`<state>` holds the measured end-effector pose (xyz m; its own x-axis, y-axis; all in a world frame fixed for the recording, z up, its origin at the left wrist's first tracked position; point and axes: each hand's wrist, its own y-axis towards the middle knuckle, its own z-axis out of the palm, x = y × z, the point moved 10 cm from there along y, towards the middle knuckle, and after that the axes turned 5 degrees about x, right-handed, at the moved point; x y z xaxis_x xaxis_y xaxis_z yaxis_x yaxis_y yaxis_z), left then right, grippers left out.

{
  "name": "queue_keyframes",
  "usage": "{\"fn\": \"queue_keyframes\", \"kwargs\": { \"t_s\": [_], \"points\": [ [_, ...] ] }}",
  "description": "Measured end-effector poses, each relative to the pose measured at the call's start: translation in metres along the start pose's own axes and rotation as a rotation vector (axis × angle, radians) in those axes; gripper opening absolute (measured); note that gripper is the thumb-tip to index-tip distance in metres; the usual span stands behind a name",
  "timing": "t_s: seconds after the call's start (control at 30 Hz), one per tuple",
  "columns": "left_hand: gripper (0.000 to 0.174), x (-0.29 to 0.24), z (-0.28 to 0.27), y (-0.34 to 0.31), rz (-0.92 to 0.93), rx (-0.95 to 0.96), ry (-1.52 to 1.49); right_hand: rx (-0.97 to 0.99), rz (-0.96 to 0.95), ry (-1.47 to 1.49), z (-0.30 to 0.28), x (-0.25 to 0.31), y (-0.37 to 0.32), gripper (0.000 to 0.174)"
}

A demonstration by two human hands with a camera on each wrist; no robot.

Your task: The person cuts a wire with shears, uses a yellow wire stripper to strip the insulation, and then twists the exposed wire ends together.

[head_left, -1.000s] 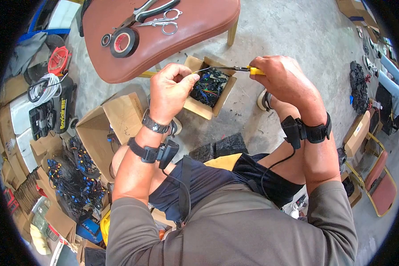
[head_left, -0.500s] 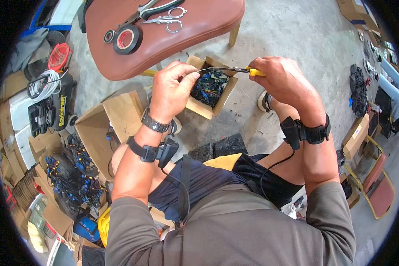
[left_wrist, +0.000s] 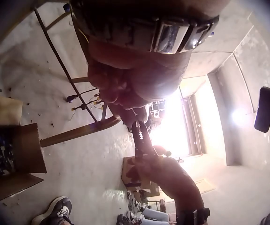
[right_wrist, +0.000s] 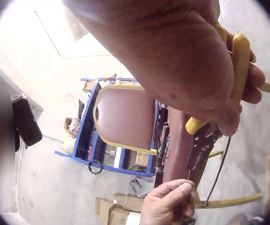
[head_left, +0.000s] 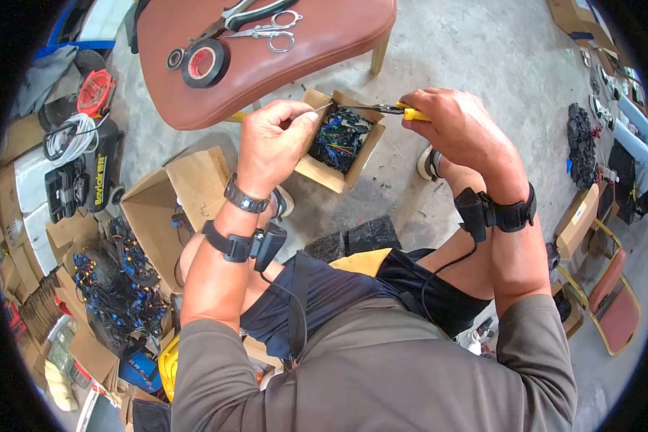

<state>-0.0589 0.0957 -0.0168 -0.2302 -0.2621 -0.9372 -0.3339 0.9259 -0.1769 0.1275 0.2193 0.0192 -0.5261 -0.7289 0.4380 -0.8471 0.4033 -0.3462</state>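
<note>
In the head view my left hand (head_left: pixel 277 140) pinches a thin wire (head_left: pixel 324 107) between thumb and forefinger. My right hand (head_left: pixel 459 129) grips the yellow handles (head_left: pixel 415 114) of a dark-jawed tool (head_left: pixel 387 109), its nose pointing left towards the wire. The right wrist view shows the perforated dark head of the tool (right_wrist: pixel 202 149) just above the left fingertips, with the short wire between them. Toothed jaws are visible in the left wrist view, close to the left fingers. Whether the jaws grip the wire, I cannot tell.
Beneath the hands stands a cardboard box (head_left: pixel 317 171) of dark connectors. Black tape (head_left: pixel 206 63), scissors (head_left: pixel 272 32) and pliers (head_left: pixel 246 16) lie on a brown chair seat (head_left: pixel 173 101). An open carton (head_left: pixel 155 223) and heaped wiring (head_left: pixel 111 299) are at the left.
The left hand has shifted slightly left and down, and the wire's visible part now slants up towards the tool. The right hand keeps its grip, with little movement.
</note>
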Motion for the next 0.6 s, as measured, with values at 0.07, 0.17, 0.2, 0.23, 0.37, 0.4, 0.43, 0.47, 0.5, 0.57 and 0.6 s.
{"fn": "queue_keyframes", "kwargs": {
  "t_s": [0.07, 0.17, 0.2, 0.23, 0.37, 0.4, 0.43, 0.47, 0.5, 0.57, 0.6],
  "points": [
    [0.011, 0.000, 0.000, -0.001, -0.002, -0.001, 0.014, -0.001, -0.008, 0.008, 0.000, 0.001, 0.000, 0.026],
    [0.011, -0.003, 0.000, -0.001, 0.002, -0.004, 0.041, 0.012, -0.003, 0.014, 0.001, 0.004, 0.001, 0.026],
    [0.011, -0.003, 0.000, -0.001, 0.004, -0.003, 0.043, 0.015, -0.002, 0.023, 0.002, 0.004, 0.001, 0.027],
    [0.011, -0.004, 0.001, -0.001, 0.005, -0.002, 0.044, 0.018, -0.002, 0.031, 0.002, 0.004, 0.002, 0.027],
    [0.010, -0.004, 0.001, -0.002, 0.020, 0.001, 0.040, 0.035, 0.005, 0.018, 0.006, 0.003, 0.004, 0.026],
    [0.010, -0.005, 0.001, -0.002, 0.020, 0.002, 0.040, 0.034, 0.007, 0.018, 0.007, 0.003, 0.004, 0.026],
    [0.010, -0.005, 0.002, -0.002, 0.020, 0.003, 0.040, 0.031, 0.009, 0.018, 0.007, 0.003, 0.004, 0.025],
    [0.010, -0.007, 0.002, -0.002, 0.023, 0.002, 0.038, 0.022, 0.005, 0.021, 0.006, 0.003, 0.004, 0.025],
    [0.010, -0.008, 0.002, -0.002, 0.025, 0.001, 0.037, 0.012, 0.002, 0.024, 0.006, 0.003, 0.004, 0.024],
    [0.010, -0.010, 0.003, -0.003, 0.036, 0.004, 0.034, 0.006, 0.005, 0.016, 0.006, 0.003, 0.004, 0.024],
    [0.010, -0.011, 0.003, -0.003, 0.045, 0.008, 0.034, 0.011, 0.012, 0.006, 0.007, 0.003, 0.005, 0.024]
  ]
}}
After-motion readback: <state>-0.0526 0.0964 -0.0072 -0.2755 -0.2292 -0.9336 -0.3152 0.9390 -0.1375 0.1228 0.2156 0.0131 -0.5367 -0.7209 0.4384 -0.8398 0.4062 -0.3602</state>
